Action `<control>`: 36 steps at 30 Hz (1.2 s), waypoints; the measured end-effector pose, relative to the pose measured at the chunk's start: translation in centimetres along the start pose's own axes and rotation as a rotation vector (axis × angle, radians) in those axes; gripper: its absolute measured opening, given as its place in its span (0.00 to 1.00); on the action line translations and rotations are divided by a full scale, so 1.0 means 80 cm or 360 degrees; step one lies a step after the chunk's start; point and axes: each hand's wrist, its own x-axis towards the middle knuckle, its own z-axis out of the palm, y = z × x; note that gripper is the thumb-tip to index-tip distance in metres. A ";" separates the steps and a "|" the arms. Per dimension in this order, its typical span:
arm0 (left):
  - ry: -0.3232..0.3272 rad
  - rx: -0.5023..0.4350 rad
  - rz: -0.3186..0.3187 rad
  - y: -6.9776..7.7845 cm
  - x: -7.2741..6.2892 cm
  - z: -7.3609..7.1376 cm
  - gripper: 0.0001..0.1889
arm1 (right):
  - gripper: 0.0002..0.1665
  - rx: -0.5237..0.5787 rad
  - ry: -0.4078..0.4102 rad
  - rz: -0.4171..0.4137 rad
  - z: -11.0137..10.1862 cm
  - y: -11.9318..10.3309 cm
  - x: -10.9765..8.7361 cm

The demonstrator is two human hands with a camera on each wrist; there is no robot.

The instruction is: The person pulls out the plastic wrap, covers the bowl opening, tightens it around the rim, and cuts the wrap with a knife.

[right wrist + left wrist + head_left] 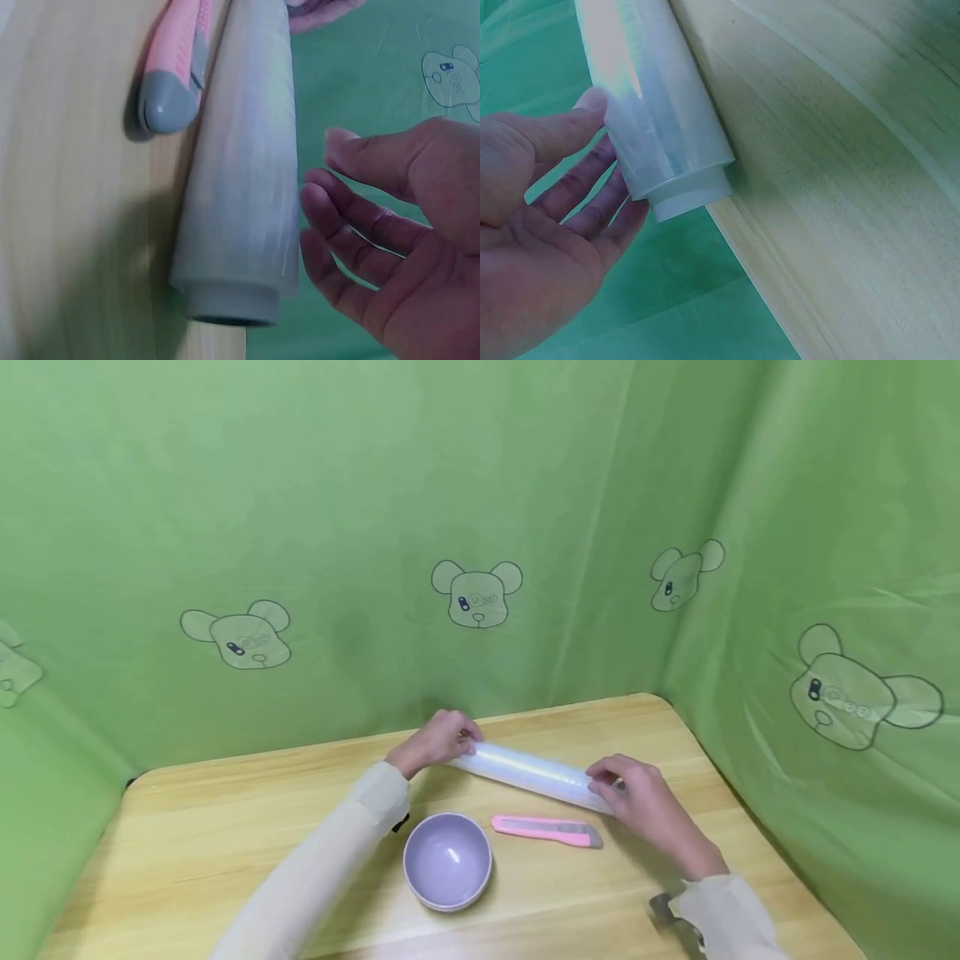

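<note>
Clasping glossy, cylindrical cling-film roll (532, 774) in left hand (438, 740); curving right hand (643, 792) beside it with digits apart.

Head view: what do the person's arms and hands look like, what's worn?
Off-white sleeves: the left sleeve reaches the wrist with a loose, creased cuff; the right sleeve matches. A small dark attachment shows by each cuff, detail unclear. Left hand and right hand are bare: no gloves visible.
</note>
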 end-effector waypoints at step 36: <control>0.0020 -0.0011 0.0051 0.002 -0.037 0.003 0.07 | 0.05 0.0040 -0.0234 0.0117 -0.010 -0.004 -0.008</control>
